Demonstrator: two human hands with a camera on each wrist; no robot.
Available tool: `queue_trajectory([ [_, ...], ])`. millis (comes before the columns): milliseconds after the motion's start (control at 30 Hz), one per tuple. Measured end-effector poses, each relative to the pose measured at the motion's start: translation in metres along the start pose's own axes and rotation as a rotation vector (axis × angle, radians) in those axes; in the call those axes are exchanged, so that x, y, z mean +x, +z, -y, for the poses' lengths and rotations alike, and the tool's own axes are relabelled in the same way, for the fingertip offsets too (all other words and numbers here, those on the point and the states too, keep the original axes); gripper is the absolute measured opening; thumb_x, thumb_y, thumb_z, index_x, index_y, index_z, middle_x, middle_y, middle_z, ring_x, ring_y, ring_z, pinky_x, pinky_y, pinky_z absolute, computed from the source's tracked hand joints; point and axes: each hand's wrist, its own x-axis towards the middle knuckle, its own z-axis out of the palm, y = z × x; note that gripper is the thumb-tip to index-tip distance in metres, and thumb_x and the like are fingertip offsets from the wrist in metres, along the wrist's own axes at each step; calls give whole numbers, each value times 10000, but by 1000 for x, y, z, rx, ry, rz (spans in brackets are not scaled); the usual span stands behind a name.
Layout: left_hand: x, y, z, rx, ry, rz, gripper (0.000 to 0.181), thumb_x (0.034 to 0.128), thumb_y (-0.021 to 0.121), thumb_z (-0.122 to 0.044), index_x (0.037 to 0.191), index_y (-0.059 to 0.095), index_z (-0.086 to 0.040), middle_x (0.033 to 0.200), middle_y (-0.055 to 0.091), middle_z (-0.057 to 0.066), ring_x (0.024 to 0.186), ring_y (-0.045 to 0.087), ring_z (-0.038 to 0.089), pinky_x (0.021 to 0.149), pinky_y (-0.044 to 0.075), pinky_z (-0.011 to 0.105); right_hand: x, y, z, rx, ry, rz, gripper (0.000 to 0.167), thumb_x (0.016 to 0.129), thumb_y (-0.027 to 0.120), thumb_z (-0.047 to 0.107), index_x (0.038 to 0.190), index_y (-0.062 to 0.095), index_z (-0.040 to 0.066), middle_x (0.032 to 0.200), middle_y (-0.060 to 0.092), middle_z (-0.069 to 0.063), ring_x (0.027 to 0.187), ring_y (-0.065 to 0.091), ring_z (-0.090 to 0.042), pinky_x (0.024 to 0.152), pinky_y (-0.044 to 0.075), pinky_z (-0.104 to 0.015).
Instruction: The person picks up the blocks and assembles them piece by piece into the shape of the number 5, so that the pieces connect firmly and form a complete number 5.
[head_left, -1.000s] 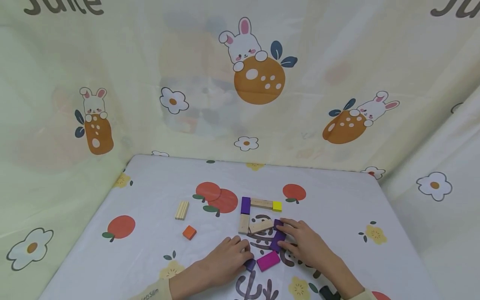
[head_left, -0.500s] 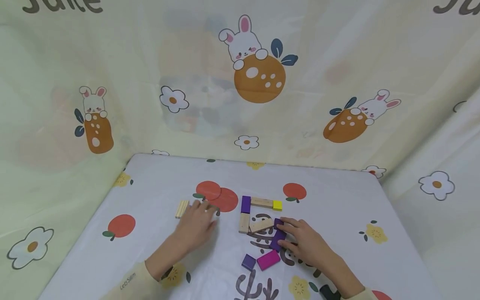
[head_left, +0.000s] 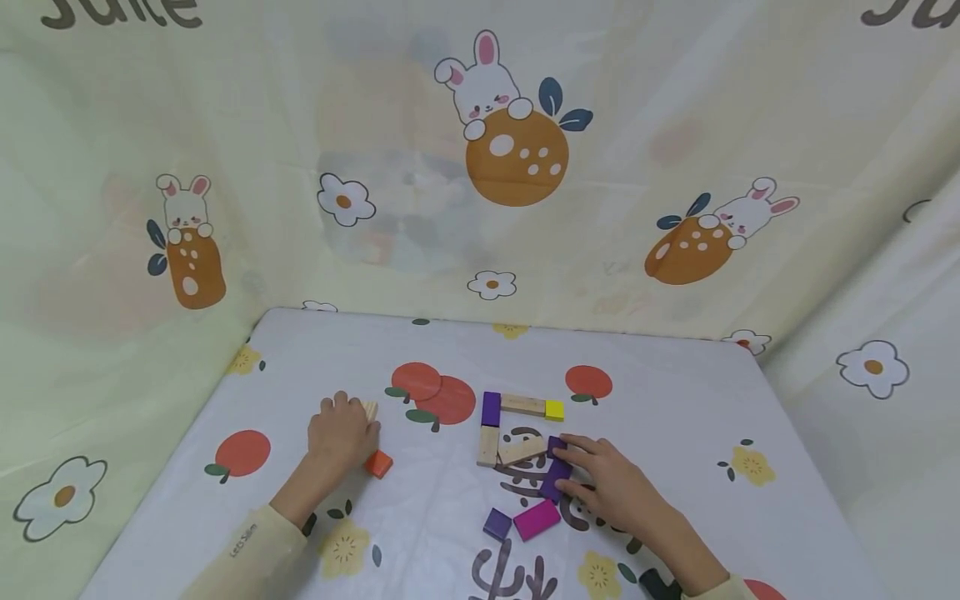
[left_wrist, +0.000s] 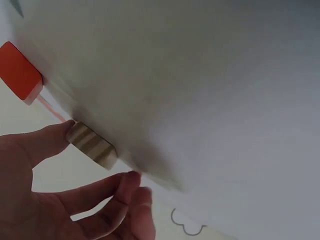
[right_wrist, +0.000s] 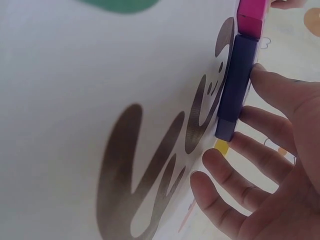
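Observation:
My left hand [head_left: 337, 435] is around the ridged pale wooden block [left_wrist: 92, 145] at the left of the table. In the left wrist view the thumb touches one end, while the fingers curve near the other end with a small gap. An orange block [head_left: 379, 464] lies just beside this hand. My right hand [head_left: 618, 483] rests its fingertips along a purple block [head_left: 556, 481] and a smaller purple piece [head_left: 555, 446]. In the right wrist view these two stand end to end, the magenta block [right_wrist: 251, 17] beyond them.
Nearby lie an upper purple block [head_left: 491, 408], a yellow cube [head_left: 554, 410], several plain wooden blocks [head_left: 523, 405], and a loose purple cube [head_left: 497, 524] left of the magenta block. A printed curtain [head_left: 405, 250] rises behind the table. A black object [head_left: 660, 583] sits by the right wrist.
My left hand has let go of the purple cube near the front and moved left and away to the ridged wooden block. The right hand stays at the purple blocks.

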Motion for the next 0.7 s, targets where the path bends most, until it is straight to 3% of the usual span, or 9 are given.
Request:
queue_trajectory([
  [167, 1, 1, 2, -30, -5, 15, 391, 980, 710, -270, 1045, 666, 113, 892, 613, 192, 813, 556, 302, 664, 564, 423, 1, 2, 0, -6, 10, -2, 481, 964, 771, 389, 1394, 708, 184, 1546, 606, -82, 1321, 625, -341, 1052, 589, -554],
  [367, 2, 0, 3, -21, 31, 3, 323, 974, 697, -208, 1041, 673, 107, 929, 652, 211, 846, 603, 334, 704, 597, 465, 1, 3, 1, -4, 9, 4, 485, 969, 762, 403, 1399, 704, 185, 1553, 600, -85, 1343, 613, -373, 1064, 578, -576],
  [533, 0, -4, 1, -8, 103, -65, 230, 966, 665, -119, 1049, 690, 94, 972, 656, 217, 859, 587, 336, 723, 597, 461, 1, 2, 0, -1, 9, 9, 485, 967, 766, 394, 1397, 706, 178, 1550, 602, -93, 1351, 606, -390, 1066, 572, -590],
  [700, -7, -13, -13, -26, 200, -110, 211, 966, 740, -112, 1128, 715, 20, 1100, 669, 189, 956, 601, 326, 799, 616, 449, 1, 1, 0, -1, 18, 17, 492, 969, 761, 410, 1404, 701, 187, 1557, 596, -85, 1353, 604, -371, 1067, 576, -580],
])
